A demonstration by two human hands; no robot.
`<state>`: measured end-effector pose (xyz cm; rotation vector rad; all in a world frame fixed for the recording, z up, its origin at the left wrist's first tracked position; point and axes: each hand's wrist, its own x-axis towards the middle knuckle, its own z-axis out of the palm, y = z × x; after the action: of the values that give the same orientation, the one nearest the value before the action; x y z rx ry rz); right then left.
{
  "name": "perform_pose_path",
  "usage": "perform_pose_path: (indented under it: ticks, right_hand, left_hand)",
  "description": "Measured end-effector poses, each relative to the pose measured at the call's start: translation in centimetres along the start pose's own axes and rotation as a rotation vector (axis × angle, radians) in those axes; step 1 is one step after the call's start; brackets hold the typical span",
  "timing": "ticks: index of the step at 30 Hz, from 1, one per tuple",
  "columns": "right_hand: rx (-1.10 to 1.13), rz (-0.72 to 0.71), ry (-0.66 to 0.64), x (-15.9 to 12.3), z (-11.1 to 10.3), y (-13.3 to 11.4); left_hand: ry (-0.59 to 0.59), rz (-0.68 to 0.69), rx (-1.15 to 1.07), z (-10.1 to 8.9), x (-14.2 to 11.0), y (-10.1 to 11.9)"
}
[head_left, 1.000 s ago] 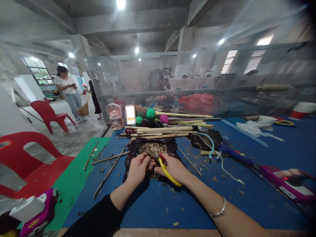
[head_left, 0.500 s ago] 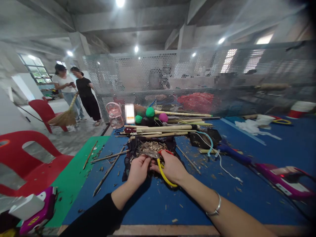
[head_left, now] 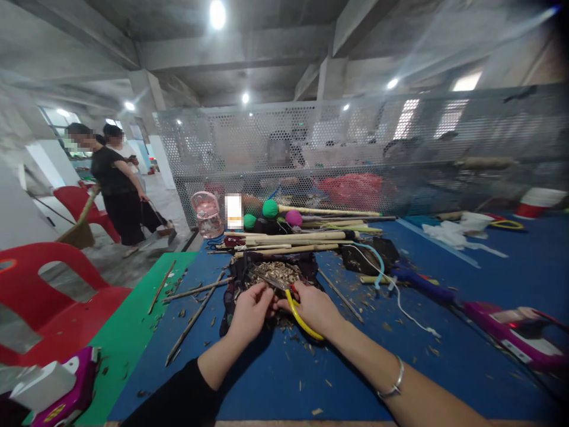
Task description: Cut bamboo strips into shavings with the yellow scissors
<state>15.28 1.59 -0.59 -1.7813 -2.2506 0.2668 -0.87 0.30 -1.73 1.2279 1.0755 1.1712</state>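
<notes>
My right hand [head_left: 319,309] is closed on a pair of scissors [head_left: 304,325] with yellow-covered handles and a bit of red. Their metal blades point left, over a heap of small brown chips [head_left: 278,271]. The heap lies on a dark cloth [head_left: 231,292]. Close beside the blades, my left hand [head_left: 249,312] is closed in a pinch at the cloth's near edge. What its fingertips hold is hidden. Thin sticks [head_left: 195,318] lie to the left of the cloth, and another stick [head_left: 340,295] lies to its right.
Pale rods [head_left: 297,238], yarn balls [head_left: 269,208] and a pink bottle [head_left: 208,216] line the back before a perforated metal screen [head_left: 240,148]. A purple device [head_left: 511,329] sits right. Red chairs [head_left: 57,296] stand left. A person [head_left: 116,190] with a broom and dustpan stands beyond.
The person in black has moved left and turned, now with a dustpan visible. My view has tilted up slightly. My hands stay nearly in place, the scissors still in the right.
</notes>
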Motion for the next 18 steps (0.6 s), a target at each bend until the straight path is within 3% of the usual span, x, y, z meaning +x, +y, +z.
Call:
perform_pose_path:
  ticks: [5,15,18]
  right_hand:
    - [0.033,0.016,-0.016,0.1,0.1,0.2]
    - [0.372,-0.107,-0.19,1.1,-0.2,2.2]
    - [0.388,-0.122,-0.19,1.2,-0.3,2.4]
  left_hand:
    - [0.063,-0.049,-0.062,-0.1,0.2,-0.4]
    - [-0.003,-0.105,-0.159,-0.2,0.0,0.1]
    - [-0.018,-0.112,-0.184,-0.2,-0.1,0.4]
